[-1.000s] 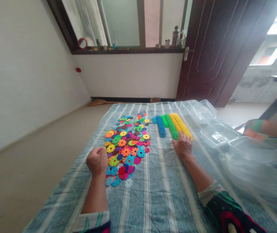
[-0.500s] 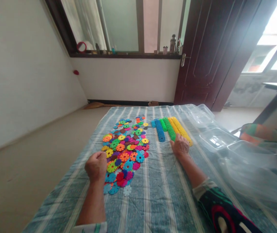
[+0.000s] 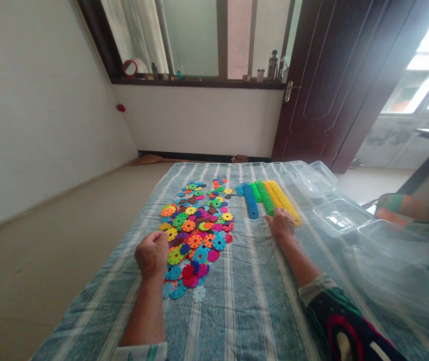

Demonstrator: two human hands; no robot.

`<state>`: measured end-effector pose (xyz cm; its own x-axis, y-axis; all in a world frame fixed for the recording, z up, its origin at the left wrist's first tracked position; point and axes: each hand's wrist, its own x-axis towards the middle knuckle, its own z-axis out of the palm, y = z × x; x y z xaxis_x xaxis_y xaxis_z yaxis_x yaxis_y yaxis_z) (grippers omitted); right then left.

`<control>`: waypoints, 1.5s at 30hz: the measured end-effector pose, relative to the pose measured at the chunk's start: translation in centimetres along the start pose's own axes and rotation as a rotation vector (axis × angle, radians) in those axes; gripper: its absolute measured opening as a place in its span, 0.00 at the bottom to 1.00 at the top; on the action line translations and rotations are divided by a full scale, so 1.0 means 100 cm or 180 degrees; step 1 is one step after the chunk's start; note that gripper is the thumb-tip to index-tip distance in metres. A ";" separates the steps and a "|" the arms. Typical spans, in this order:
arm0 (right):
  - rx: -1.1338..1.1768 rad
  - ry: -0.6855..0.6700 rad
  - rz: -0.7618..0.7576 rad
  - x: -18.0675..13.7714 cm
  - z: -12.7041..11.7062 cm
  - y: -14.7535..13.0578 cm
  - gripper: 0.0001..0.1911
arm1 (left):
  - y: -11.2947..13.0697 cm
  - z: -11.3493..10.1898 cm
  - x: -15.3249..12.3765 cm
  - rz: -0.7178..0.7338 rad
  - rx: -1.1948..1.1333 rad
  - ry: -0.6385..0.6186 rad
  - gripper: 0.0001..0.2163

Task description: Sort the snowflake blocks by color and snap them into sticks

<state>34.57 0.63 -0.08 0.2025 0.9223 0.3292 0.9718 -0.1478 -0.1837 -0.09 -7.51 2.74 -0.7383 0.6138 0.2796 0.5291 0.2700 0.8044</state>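
Observation:
A spread of several flat, notched plastic discs (image 3: 195, 225) in many colours lies on a blue striped cloth (image 3: 244, 296). My left hand (image 3: 151, 253) rests as a loose fist at the pile's left edge; whether it holds a disc is hidden. To the right lie stacked rods of discs: a blue rod (image 3: 250, 200), a green rod (image 3: 264, 196) and a yellow rod (image 3: 284, 201). My right hand (image 3: 282, 224) lies palm down at the near ends of the green and yellow rods, fingers touching them.
Clear plastic containers (image 3: 340, 215) and a clear plastic sheet (image 3: 395, 271) cover the cloth's right side. A dark wooden door (image 3: 323, 80) stands behind, with a window sill holding bottles (image 3: 272, 62). Bare floor (image 3: 41, 230) lies to the left.
Only the camera view shifted slightly. Both hands stay where they were, left at the pile's edge, right at the rods' near ends.

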 end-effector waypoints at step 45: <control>0.0605 -0.0165 -0.0189 0.008 0.001 0.003 0.11 | 0.176 0.193 -0.099 0.3816 0.1051 -0.2802 0.20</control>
<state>35.05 1.33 -0.02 0.1343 0.9452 0.2975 0.9406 -0.0271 -0.3385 24.64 5.50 4.01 0.5943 0.7852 0.1742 0.7710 -0.6178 0.1543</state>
